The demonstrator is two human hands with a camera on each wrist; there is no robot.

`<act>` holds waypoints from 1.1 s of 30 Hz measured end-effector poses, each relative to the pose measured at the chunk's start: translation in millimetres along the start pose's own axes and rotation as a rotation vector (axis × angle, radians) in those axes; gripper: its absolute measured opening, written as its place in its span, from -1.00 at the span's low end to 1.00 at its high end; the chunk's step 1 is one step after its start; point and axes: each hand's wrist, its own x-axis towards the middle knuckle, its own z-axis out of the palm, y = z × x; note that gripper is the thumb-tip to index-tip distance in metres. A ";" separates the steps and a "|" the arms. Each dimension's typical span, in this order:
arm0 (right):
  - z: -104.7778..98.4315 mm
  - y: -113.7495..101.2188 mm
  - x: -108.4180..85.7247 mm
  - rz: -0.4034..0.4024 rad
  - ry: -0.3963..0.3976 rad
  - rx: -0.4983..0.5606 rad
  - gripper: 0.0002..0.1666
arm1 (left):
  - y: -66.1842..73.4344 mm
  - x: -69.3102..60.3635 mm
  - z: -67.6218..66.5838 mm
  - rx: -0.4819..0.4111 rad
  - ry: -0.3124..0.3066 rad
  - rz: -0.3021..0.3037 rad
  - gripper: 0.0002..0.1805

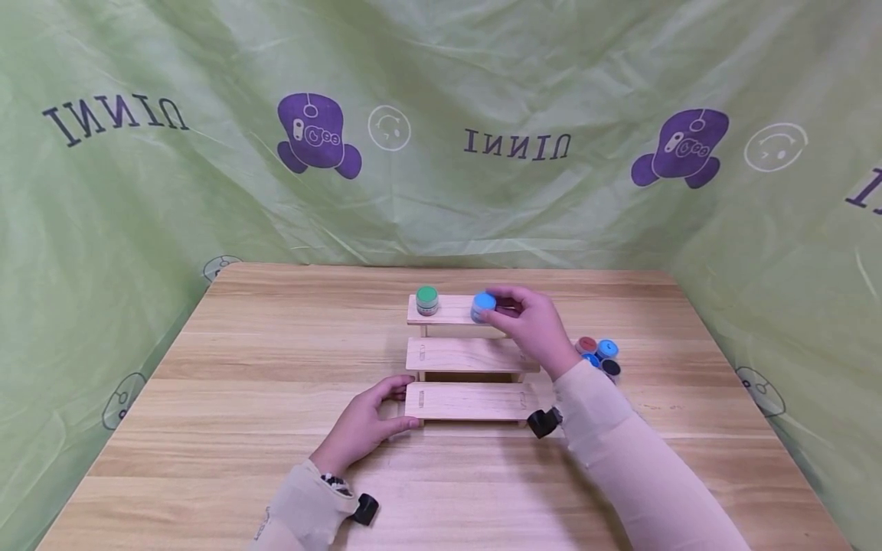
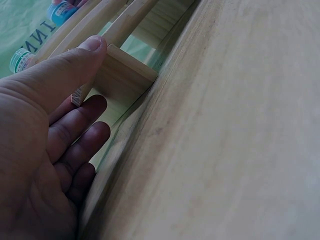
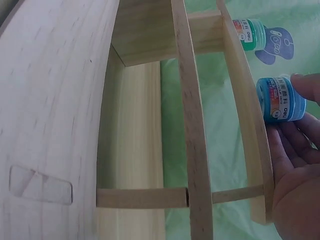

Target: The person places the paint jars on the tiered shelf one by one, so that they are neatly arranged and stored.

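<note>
A three-step wooden rack (image 1: 475, 401) stands mid-table. My left hand (image 1: 365, 425) holds the left end of its lowest step, thumb at the front corner and fingers toward the back; in the left wrist view the thumb (image 2: 75, 70) lies along the board's edge. At the right of the top step, my right hand (image 1: 534, 321) holds a light-blue-lidded paint jar (image 1: 482, 306) between thumb and fingers. The right wrist view shows that jar (image 3: 281, 100) at the step's surface, its label visible. A green-lidded paint jar (image 1: 427, 301) sits at the top step's left end.
Right of the rack, several more paint jars cluster on the wooden table (image 1: 241, 367): a red-brown lid (image 1: 586, 345), a light blue lid (image 1: 607, 349), a darker blue one and a black lid (image 1: 610, 368). A green printed curtain (image 1: 441, 207) surrounds the table's back and sides.
</note>
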 end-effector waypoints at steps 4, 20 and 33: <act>3.4 -2.6 2.0 -0.010 -0.002 -0.016 -0.44 | 0.0 0.1 -0.1 0.001 -0.005 -0.007 -0.27; 15.6 -8.0 9.3 0.000 -0.020 -0.067 -0.45 | 0.6 -0.4 -0.8 0.000 -0.008 -0.012 -0.27; 23.2 -11.5 11.2 -0.012 0.002 -0.043 -0.47 | 0.3 -0.3 0.1 0.006 0.006 -0.013 -0.28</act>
